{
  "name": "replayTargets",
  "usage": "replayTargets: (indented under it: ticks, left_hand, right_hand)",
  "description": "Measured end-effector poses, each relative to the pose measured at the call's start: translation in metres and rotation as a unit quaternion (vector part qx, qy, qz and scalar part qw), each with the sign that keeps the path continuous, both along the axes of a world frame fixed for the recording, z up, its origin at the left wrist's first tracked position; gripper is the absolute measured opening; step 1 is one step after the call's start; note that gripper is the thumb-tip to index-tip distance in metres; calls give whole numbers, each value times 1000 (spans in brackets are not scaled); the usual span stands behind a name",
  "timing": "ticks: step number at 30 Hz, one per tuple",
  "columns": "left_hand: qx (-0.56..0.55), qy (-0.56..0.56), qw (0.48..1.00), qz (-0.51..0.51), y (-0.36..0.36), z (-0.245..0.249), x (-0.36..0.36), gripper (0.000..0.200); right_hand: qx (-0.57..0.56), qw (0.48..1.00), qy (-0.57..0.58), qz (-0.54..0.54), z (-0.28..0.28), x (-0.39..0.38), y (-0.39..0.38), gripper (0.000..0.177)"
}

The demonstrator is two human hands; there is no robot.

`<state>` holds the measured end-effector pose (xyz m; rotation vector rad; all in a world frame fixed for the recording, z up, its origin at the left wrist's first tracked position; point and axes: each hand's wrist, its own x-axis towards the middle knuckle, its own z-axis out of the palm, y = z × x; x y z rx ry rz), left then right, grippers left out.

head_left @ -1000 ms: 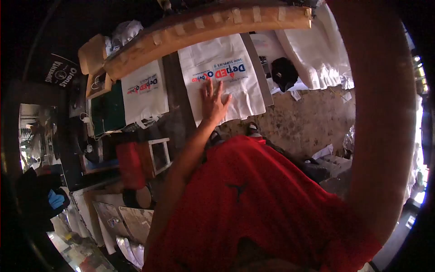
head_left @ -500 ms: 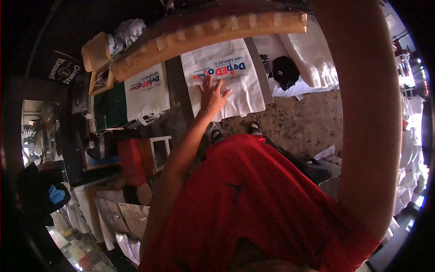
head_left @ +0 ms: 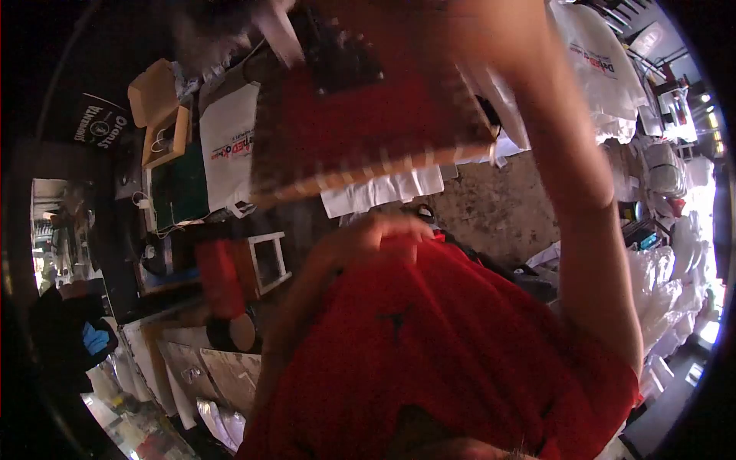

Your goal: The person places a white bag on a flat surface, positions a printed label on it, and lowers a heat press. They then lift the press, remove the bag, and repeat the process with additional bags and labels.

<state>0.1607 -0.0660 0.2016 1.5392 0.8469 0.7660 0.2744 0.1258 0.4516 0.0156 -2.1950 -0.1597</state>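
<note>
My left hand [head_left: 391, 231] is blurred by motion in front of the red shirt, just below the near edge of a wooden frame [head_left: 368, 170] with a dark red screen [head_left: 368, 115]. The frame lies low over a white printed bag [head_left: 383, 193], whose lower edge sticks out beneath it. My right hand [head_left: 468, 31] reaches over the far part of the frame at the top of the view. It is strongly smeared, and its fingers and anything in them cannot be made out.
Another white printed bag [head_left: 230, 146] lies left of the frame on a green surface [head_left: 180, 192], beside an open cardboard box [head_left: 165, 126]. A red object [head_left: 218, 277] and a white-edged stand [head_left: 268, 264] are at lower left. Wrapped plastic bundles [head_left: 663, 295] fill the right side.
The frame has come down over the bag, covering its print. My left hand has left the bag and moved back toward the shirt. My right forearm has swung into view, its hand near the top.
</note>
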Motion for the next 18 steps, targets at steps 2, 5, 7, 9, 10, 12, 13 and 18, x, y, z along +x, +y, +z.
replayTargets:
  ticks: [2,5,7,9,10,12,13,18]
  left_hand:
    - [42,-51,997,-43,-5,57,-15,44]
    - [106,-221,964,-103,11,81,-44,47]
    - [215,56,935,277,41,64,-51,58]
    - [216,191,920,267,65,18,-41,61]
    - [218,323,886,250,80,2,-38,64]
    - [254,315,888,219,86,-6,-37,66]
    - [274,301,879,248,90,-14,-43,66]
    - [318,336,824,328,113,-73,-23,78]
  right_hand:
    - [-96,992,-47,73,-62,-3,-22,19]
    - [-315,938,-102,107,-179,-18,-34,22]
    - [-428,864,-260,-48,-237,-11,-47,26]
    - [-390,895,-216,-22,-286,-4,-40,28]
    - [-347,922,-171,2,-300,-1,-34,32]
    - [-336,927,-166,9,-312,-4,-33,45]
    - [-329,935,-132,-6,-323,-12,-32,49]
    - [-549,822,-94,116,-392,-28,-16,47]
